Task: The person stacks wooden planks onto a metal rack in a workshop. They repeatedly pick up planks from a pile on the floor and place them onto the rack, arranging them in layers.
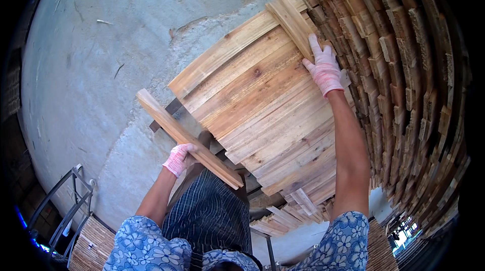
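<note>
- Here's the wooden batten [174,123], straight-edged and pale brown, slanting across the front of the person's lap, off the near left end of the boards.
- The left hand [180,159] has it, in a knitted white-and-pink glove, grip closed around the wood near its middle.
- Up to the far right, a crosswise board [293,26], smooth-faced with a lengthwise line; one grooved piece or two side by side, I can't tell.
- The right hand [325,69], gloved alike, is on its near end, grip partly closed, thumb one side and fingers the other.
- Under that board, a broad layer of planks [262,89]: flat, close-set, honey to pale cream, streaked with grain and dotted with dark knots, their left ends stepping unevenly.
- Along the far edge, one long board [222,51] runs raised above its neighbours.
- Nearer the body, thin wood strips [303,200] lie jumbled.
- Over on the right, a towering stack of timber [394,69], rough, splintery, bowed by the lens.
- Beyond, scuffed grey-blue concrete floor [111,69]; lower left, an angular metal frame [76,195].
- Closest in, a dark pinstriped apron [207,210] and blue flowered sleeves [146,245].
</note>
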### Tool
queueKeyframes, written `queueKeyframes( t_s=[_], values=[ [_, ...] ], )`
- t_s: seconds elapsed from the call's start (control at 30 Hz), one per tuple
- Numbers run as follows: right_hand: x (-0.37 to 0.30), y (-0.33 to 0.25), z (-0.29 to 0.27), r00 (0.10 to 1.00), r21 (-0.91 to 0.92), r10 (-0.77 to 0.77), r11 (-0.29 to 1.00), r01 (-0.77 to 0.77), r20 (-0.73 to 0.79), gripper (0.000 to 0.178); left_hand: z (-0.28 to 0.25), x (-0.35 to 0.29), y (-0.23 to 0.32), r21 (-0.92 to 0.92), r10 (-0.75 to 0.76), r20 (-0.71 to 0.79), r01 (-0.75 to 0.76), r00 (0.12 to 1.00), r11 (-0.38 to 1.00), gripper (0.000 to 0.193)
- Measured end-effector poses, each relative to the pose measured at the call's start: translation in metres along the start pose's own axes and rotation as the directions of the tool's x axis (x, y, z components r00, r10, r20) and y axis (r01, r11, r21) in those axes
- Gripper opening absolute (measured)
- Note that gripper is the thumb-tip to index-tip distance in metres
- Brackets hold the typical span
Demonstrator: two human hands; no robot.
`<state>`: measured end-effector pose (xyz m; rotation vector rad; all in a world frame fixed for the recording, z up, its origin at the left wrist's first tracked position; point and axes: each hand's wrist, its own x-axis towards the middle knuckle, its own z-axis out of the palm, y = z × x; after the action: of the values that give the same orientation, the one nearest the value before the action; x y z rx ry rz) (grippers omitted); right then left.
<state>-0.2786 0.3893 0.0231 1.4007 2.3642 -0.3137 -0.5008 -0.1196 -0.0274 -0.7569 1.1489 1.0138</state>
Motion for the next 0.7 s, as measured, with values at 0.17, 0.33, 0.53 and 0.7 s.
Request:
queueKeyframes(
  t_s=[0.17,0.33,0.53,0.7],
  values=[
    [0.003,-0.018,-0.007,1.0,0.027,-0.012,1.0,0.012,0.014,0.09,0.007,0.046,-0.003,0.055,0.082,0.059,-0.085,0.995,0.995,0.037],
    [-0.019,-0.019,-0.036,1.0,-0.21,-0.027,0.978,0.023,-0.016,0.088,0.066,0.005,0.014,0.093,-0.002,0.043,-0.002,0.999,0.996,0.036],
    [-0.227,-0.117,0.013,0.733,0.692,-0.636,0.643,0.329,0.242,0.094,0.089,-0.079,0.003,-0.001,-0.023,0.272,0.025,0.962,1.0,0.058],
    [-0.309,-0.16,0.052,0.914,0.634,-0.355,0.757,0.157,0.197,0.09,0.108,-0.053,0.005,0.139,-0.062,0.43,0.002,0.901,0.99,0.053]
  ],
)
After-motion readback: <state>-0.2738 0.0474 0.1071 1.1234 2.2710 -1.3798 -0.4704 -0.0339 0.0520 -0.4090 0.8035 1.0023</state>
